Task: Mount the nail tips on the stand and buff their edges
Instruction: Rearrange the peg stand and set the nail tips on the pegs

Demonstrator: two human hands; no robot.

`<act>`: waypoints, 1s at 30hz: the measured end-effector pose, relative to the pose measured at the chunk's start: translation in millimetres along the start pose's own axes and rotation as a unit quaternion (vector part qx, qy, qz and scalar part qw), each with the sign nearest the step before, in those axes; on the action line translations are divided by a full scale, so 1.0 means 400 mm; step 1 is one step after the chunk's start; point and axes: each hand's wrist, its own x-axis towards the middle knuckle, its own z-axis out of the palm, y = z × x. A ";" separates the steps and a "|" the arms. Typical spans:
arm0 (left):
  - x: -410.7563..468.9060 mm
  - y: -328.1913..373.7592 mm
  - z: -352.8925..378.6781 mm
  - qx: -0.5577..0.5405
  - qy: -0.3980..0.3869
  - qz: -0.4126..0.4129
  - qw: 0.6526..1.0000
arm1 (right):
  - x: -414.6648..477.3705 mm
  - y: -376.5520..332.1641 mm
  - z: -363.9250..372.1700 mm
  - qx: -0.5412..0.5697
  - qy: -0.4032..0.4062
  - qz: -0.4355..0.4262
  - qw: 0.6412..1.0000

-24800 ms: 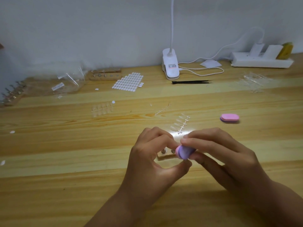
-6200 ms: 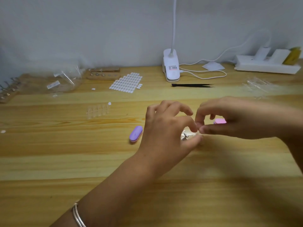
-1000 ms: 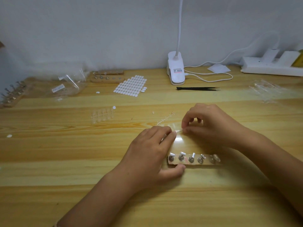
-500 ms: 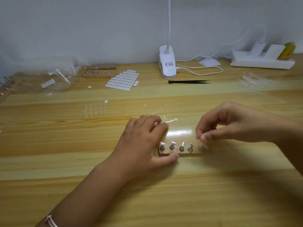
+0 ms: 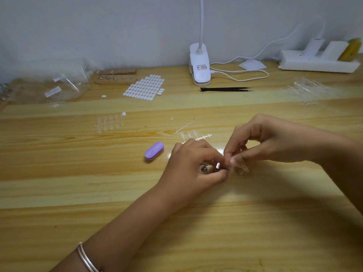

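Wooden table (image 5: 59,193), grey wall behind it. Stand (image 5: 207,169) sits just right of centre, mostly covered; only a bit of wood and a couple of metal pegs show between my fingers.

- My left hand (image 5: 193,165) is curled round the stand's 9 o'clock end, pinning it to the table.
- My right hand (image 5: 275,142) comes in from 3 o'clock, thumb and forefinger pinched on a clear nail tip (image 5: 228,163) right over a peg. The tip is nearly see-through, so I can't tell whether it is seated.
- One mounted tip (image 5: 243,169) shows at the stand's 3 o'clock end.
- Purple buffer (image 5: 154,150) lies at 9 o'clock of my left hand, apart from it and untouched. Buffing not begun, by my reckoning.
- Leftover strip (image 5: 203,137) of tips lies at 12 o'clock of my left hand.
- Lamp clip (image 5: 200,67) is at the table's far 12 o'clock edge, with black tweezers (image 5: 225,89) just in front of it.

Handling, as I judge it:
- The tip is featherlight, thin, springy and slick.
- Best pinched by its side edges near the base, not flat on the curve.
- Press lightly; squeeze hard and it may flick away or buckle.
- The stand looks light enough to skid, so it needs holding down.
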 end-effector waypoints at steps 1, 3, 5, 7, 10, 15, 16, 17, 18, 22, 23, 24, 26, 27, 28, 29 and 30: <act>0.002 0.000 0.000 -0.015 -0.003 -0.007 1.000 | 0.000 0.003 -0.001 0.003 -0.002 -0.002 1.000; 0.005 0.000 -0.001 -0.038 -0.007 -0.016 0.999 | 0.000 0.007 -0.002 0.011 -0.007 -0.003 1.000; 0.005 0.001 -0.001 -0.050 -0.009 -0.018 0.999 | 0.001 0.011 -0.003 0.020 -0.013 -0.005 1.000; 0.007 0.001 0.001 -0.062 -0.007 -0.019 0.998 | 0.002 0.013 -0.003 0.023 -0.015 -0.006 1.000; 0.009 0.002 0.001 -0.066 -0.004 -0.021 0.998 | 0.005 0.012 -0.003 0.015 -0.014 0.000 1.000; 0.010 0.002 -0.001 -0.053 -0.002 -0.019 0.998 | 0.012 -0.005 -0.002 -0.023 -0.013 0.024 0.999; 0.010 0.003 -0.001 -0.048 -0.002 -0.020 0.999 | 0.014 -0.010 -0.001 -0.031 -0.013 0.033 0.999; 0.010 0.003 -0.001 -0.044 -0.001 -0.020 0.999 | 0.016 -0.014 0.000 -0.041 -0.014 0.043 0.998; 0.010 0.003 0.000 -0.041 -0.001 -0.019 0.999 | 0.017 -0.018 0.001 -0.054 -0.014 0.051 0.997; 0.007 0.002 -0.001 -0.044 0.000 -0.016 0.999 | 0.022 -0.032 0.007 -0.130 0.001 0.076 0.989; 0.007 0.003 -0.001 -0.046 0.000 -0.015 0.999 | 0.018 -0.035 0.010 -0.140 0.009 0.081 0.987; 0.007 0.005 -0.002 -0.048 -0.001 -0.014 0.999 | 0.013 -0.038 0.013 -0.146 0.019 0.079 0.986; 0.006 0.008 -0.003 -0.053 -0.002 -0.015 0.998 | -0.002 -0.037 0.020 -0.153 0.048 0.049 0.986; 0.007 0.009 -0.003 -0.056 -0.002 -0.017 0.998 | -0.012 -0.037 0.020 -0.144 0.067 0.035 0.987; 0.007 0.009 -0.003 -0.057 -0.002 -0.018 0.998 | -0.022 -0.038 0.019 -0.124 0.087 0.029 0.988; 0.007 0.009 -0.003 -0.056 -0.001 -0.019 0.998 | -0.032 -0.039 0.016 -0.103 0.101 0.029 0.989; 0.007 0.008 -0.002 -0.054 -0.001 -0.020 0.998 | -0.040 -0.040 0.014 -0.095 0.108 0.033 0.989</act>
